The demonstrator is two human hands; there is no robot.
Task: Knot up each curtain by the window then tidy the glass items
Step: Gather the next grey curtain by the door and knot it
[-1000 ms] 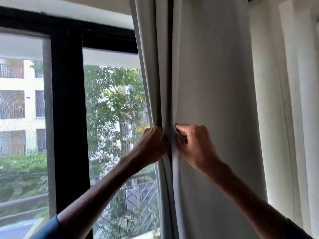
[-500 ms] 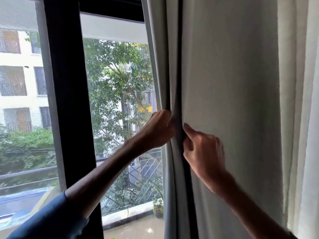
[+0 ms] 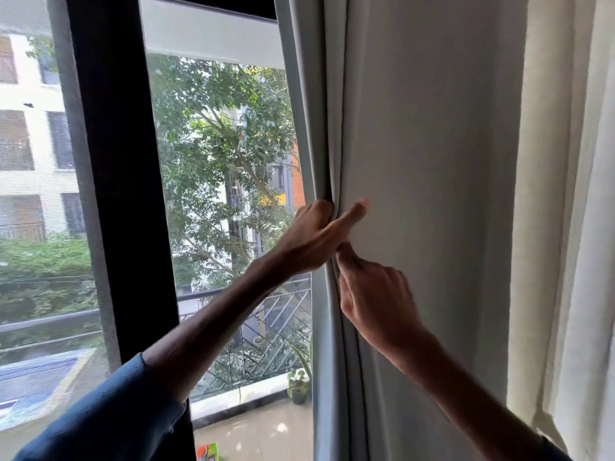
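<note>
A grey curtain hangs straight down over the right half of the window, with folds along its left edge. My left hand is closed around that folded edge, its thumb stretched out across the cloth. Just below it, my right hand grips the same edge from the right, fingers curled behind the fold. No glass items are in view.
A thick black window frame stands at the left. A lighter cream curtain hangs at the far right. Through the pane I see a balcony railing, a potted plant and trees.
My view has tilted down and moved closer. My left hand's thumb has come out across the cloth, and my right hand has slid lower, under the left.
</note>
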